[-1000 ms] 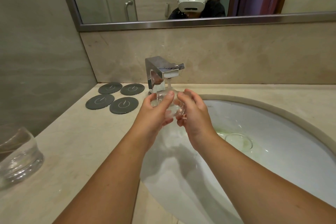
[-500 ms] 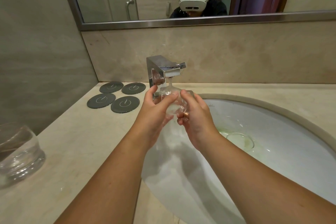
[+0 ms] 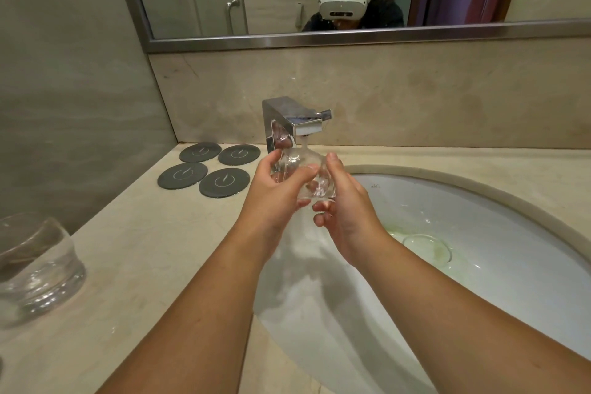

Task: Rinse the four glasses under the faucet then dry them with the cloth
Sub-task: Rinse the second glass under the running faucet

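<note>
I hold a small clear drinking glass (image 3: 305, 171) just under the spout of the square chrome faucet (image 3: 287, 121), above the white oval sink basin (image 3: 495, 227). My left hand (image 3: 275, 193) wraps its left side, and my right hand (image 3: 345, 211) cups its right side and base. Another clear glass (image 3: 35, 269) stands well left of the faucet.

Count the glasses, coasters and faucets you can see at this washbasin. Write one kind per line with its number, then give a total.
clear glasses: 2
dark grey round coasters: 4
faucet: 1
Total: 7
</note>
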{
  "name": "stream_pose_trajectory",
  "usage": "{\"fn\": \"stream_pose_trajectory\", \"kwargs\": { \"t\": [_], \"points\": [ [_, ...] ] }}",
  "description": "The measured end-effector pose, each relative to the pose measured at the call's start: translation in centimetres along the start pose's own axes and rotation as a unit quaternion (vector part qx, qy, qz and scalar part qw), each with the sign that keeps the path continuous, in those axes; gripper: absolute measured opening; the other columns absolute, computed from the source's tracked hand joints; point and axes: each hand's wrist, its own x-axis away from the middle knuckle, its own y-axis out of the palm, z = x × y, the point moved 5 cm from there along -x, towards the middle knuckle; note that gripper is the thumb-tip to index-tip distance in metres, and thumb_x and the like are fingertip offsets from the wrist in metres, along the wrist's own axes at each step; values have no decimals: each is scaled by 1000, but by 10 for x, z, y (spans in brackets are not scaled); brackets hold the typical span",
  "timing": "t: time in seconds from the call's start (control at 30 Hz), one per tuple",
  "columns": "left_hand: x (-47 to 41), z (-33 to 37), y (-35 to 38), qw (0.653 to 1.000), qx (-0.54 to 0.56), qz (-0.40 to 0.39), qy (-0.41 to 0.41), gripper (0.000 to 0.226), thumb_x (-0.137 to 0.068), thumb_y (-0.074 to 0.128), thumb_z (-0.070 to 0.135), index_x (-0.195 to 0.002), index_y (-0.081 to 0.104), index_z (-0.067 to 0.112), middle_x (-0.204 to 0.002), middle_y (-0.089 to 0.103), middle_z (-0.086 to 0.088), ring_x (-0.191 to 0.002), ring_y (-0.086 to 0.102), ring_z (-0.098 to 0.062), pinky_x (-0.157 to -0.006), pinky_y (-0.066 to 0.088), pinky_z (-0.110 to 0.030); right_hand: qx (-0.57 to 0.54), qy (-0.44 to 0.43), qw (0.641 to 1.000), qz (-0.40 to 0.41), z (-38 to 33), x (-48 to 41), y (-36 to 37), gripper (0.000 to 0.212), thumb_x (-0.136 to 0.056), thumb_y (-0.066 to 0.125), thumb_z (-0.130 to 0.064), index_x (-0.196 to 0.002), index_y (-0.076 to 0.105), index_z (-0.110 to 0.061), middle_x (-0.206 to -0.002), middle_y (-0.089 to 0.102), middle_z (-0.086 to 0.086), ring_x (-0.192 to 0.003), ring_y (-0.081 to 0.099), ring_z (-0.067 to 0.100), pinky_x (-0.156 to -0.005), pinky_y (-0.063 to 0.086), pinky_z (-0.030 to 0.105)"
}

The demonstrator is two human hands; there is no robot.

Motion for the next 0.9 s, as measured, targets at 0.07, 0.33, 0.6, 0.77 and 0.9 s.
{"fn": "stream_pose_trajectory", "kwargs": {
  "t": [0.07, 0.33, 0.6, 0.77, 0.9],
  "points": [
    [1, -1, 2, 1000, -5, -15, 0, 77, -81, 88, 20, -146, 48, 28, -132, 72, -6, -102, 76, -14, -81, 59, -32, -23, 2, 1000, -5, 0, 1, 1, 50, -97, 70, -54, -124, 70, -12, -91, 68, 4, -57, 51, 13, -50, 39, 28],
    [3, -9, 3, 998, -36, -20, -55, 82, -90, 81, 50, -157, 40, 28, -132, 69, 0, -117, 71, -19, -91, 57, -36, -21, -37, 998, 39, -3, -3, -6, 53, -89, 78, -45, -129, 67, -13, -90, 72, 2, -57, 53, 16, -49, 40, 29],
    [2, -1, -1, 999, -21, 15, -25, 86, -70, 81, 44, -147, 50, 23, -125, 75, -8, -110, 75, -23, -80, 59, -36, 1, -31, 999, 30, -2, -3, -5, 43, -96, 71, -51, -124, 69, -18, -95, 72, 2, -63, 54, 16, -50, 41, 28],
    [4, 1, 0, 999, -20, 3, -25, 75, -79, 82, 25, -146, 48, 28, -129, 74, -9, -113, 75, -23, -102, 61, -46, 3, 5, 1000, 27, 3, -4, -5, 51, -97, 67, -59, -121, 71, -14, -92, 68, 6, -59, 52, 15, -47, 40, 29],
    [3, -4, 3, 999, -8, -15, -47, 63, -97, 74, 17, -151, 43, 29, -114, 77, 2, -95, 77, -8, -102, 58, -40, -31, -4, 999, 36, 4, -5, -7, 44, -97, 70, -45, -119, 70, -8, -87, 67, 7, -54, 49, 15, -47, 36, 29]
  ]
}}
